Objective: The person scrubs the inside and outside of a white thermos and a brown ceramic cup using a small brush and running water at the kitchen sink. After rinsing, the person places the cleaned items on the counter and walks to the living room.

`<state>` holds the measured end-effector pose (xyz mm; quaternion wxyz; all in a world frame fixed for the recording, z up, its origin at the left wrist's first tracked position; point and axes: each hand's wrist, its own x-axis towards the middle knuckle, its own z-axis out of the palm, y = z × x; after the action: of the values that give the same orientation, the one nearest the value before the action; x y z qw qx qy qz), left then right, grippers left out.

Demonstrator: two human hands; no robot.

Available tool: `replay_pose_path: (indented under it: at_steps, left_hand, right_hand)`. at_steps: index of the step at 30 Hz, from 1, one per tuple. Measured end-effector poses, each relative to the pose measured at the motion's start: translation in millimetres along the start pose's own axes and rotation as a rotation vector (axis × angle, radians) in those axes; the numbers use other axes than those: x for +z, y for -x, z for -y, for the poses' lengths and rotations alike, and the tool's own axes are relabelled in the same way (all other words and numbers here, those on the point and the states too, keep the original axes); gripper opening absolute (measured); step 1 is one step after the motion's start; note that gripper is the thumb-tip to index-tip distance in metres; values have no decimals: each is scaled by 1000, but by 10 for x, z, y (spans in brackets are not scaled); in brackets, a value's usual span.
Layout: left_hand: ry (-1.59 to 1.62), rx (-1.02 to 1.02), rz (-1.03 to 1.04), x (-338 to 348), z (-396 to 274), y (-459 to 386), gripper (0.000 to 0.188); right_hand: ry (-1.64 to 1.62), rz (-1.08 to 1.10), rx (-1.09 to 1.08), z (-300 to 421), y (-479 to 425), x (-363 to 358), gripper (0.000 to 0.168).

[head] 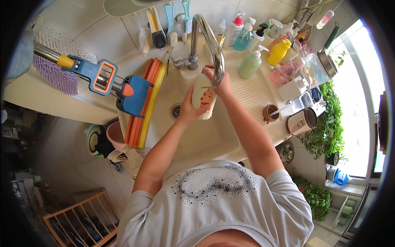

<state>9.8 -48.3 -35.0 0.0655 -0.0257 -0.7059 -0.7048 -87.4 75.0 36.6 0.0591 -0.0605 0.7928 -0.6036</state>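
A cream bottle with an orange cartoon print (202,89) is held tilted over the white sink basin (222,132), below the curved chrome faucet (213,46). My left hand (191,108) grips its lower side, thumb across the print. Around its top is my right hand (222,81), partly hidden by the faucet spout. Water seems to fall from the spout onto the bottle. The metal drain (175,111) lies just left of my left hand. A sponge mop head with orange and yellow foam (148,108) rests across the basin's left edge.
Pump bottles (250,64) and a yellow bottle (278,52) crowd the ribbed drainboard (243,89) at right, with a brown cup (271,113) nearer me. Brushes (158,34) hang on the wall behind. The blue mop frame (132,95) reaches in from the left. A pink basin (115,136) is below.
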Motion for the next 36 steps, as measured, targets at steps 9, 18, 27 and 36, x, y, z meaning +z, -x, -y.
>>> replay_pose_path:
  at_steps: [9, 18, 27, 36]
  left_hand:
    - [-518, 140, -144, -11, -266, 175, 91]
    - [-1036, 531, -309, -141, -394, 104, 82]
    - [600, -314, 187, -19, -51, 409, 77]
    - [1350, -287, 514, 20, -163, 461, 73]
  right_hand:
    - [444, 317, -137, 53, -168, -281, 38]
    - [300, 85, 23, -108, -179, -75, 34]
    - [-247, 461, -13, -38, -45, -110, 27]
    - [-960, 534, 306, -193, 24, 6, 29]
